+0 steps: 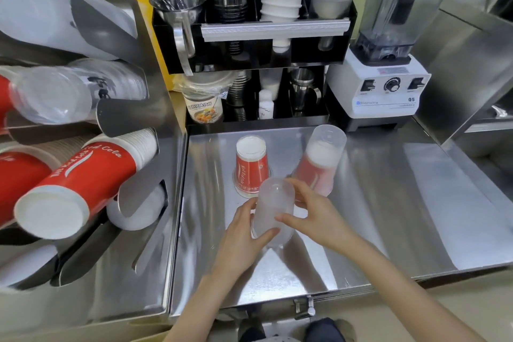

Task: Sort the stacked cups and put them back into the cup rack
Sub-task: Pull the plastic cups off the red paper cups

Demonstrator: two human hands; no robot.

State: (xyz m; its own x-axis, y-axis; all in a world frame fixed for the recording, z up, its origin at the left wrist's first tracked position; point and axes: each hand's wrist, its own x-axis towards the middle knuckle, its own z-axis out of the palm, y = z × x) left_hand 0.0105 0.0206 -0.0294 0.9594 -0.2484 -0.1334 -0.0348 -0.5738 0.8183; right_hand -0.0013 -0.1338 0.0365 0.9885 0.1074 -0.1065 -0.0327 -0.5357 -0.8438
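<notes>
Over a shiny stainless-steel counter (374, 203), the left hand (244, 236) and right hand (313, 219) both curl around a frosted translucent plastic cup (273, 208). Behind it stand two upturned stacks: a red paper cup under a clear cup (251, 166), and another under a frosted cup (319, 164). The steel cup rack (144, 175) sits left, a white blender (383, 86) behind.

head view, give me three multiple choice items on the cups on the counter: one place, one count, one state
1. Where does the blender stand?
A. back right of the counter
B. inside the cup rack
C. front left edge

2. How many cup stacks stand on the counter apart from the held one?
A. none
B. two
C. five

3. How is the frosted cup held?
A. by both hands
B. by neither hand
C. by the left hand alone

Key: 1 A, it stands beside the black shelf; 2 B, clear-over-red stack and frosted-over-red stack; 3 A, left hand and right hand both grip it.
</notes>
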